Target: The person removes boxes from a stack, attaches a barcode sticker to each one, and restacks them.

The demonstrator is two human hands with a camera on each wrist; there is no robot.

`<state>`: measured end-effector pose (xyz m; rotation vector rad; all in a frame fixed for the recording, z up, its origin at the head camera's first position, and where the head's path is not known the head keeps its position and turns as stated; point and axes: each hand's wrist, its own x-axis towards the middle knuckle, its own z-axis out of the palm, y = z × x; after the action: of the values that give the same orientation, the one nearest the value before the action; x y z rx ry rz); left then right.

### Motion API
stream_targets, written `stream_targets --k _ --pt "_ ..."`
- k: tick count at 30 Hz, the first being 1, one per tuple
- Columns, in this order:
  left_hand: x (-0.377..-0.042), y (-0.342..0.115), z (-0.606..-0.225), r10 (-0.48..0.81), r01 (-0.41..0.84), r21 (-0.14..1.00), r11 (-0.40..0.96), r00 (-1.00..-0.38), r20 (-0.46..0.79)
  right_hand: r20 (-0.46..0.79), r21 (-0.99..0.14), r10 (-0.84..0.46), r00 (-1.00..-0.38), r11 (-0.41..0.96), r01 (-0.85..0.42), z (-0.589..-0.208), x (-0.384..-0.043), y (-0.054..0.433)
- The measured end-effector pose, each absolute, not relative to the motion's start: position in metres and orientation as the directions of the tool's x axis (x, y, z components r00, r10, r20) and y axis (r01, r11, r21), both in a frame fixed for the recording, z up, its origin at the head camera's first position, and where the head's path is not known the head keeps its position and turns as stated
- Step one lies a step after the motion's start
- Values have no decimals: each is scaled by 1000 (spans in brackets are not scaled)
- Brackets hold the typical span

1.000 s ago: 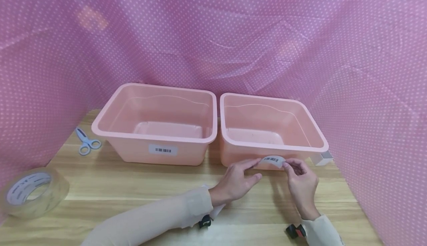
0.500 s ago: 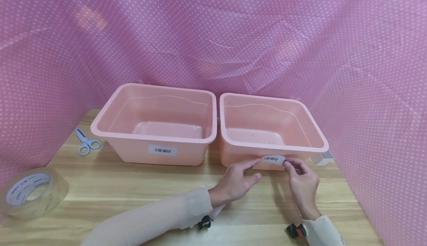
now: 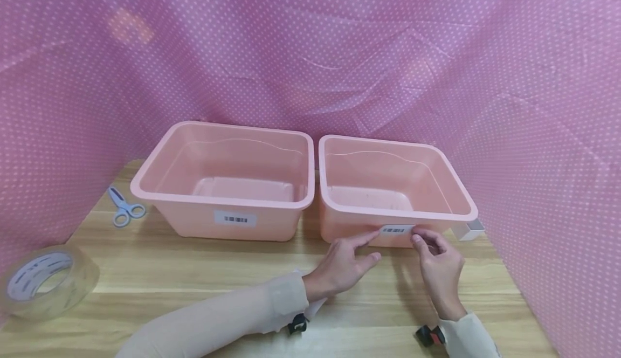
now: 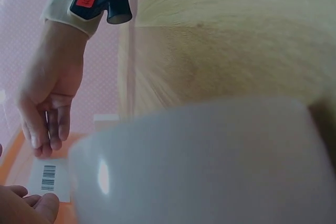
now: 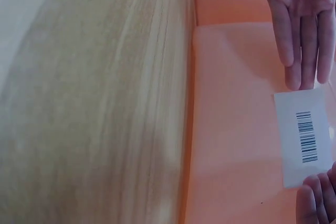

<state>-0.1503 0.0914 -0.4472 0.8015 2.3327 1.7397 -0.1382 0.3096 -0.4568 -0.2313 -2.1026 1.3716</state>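
Observation:
A white barcode label [image 3: 395, 229] lies flat along the front wall of the right pink plastic bin [image 3: 350, 224]. My left hand [image 3: 342, 263] reaches it with straight fingers, their tips at the label's left end; the right wrist view shows these fingers [image 5: 310, 45] extended at its edge. At the label's other end, my right hand [image 3: 440, 266] pinches the corner between thumb and curled fingers. The left pink bin [image 3: 194, 220] bears a similar barcode label [image 3: 235, 219] on its front.
Blue-handled scissors [image 3: 124, 207] lie left of the bins. A roll of clear tape [image 3: 82, 280] rests at the front left. White paper [image 3: 315, 307] shows beneath my left wrist. A small white box [image 3: 468, 231] stands behind the right bin's corner. Pink dotted cloth [image 3: 310, 50] hangs around the wooden table.
The label's bowed middle has flattened against the right bin's front, and its right end has lowered slightly. Both hands have stayed nearly in place.

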Motion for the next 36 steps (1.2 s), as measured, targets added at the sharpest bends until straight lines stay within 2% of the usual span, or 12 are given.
stream_targets --k 5,10,17,22,29,36 --pt "-151 93 -446 478 353 912 210 -851 220 393 -887 365 -844 394 -242 -457 -137 306" --pt "-151 94 -443 487 349 908 231 -850 203 369 -896 298 -880 364 -253 -458 -137 303" --pt "-153 92 -436 508 362 886 289 -843 178 325 -907 287 -901 365 -211 -457 -139 301" --pt "-155 91 -429 515 428 844 324 -828 222 287 -916 286 -914 360 -174 -454 -140 301" --pt "-155 94 -431 553 497 814 301 -786 276 268 -922 283 -921 353 -160 -456 -140 303" --pt "-165 99 -442 618 427 868 254 -762 194 252 -939 262 -932 298 -170 -462 -144 303"
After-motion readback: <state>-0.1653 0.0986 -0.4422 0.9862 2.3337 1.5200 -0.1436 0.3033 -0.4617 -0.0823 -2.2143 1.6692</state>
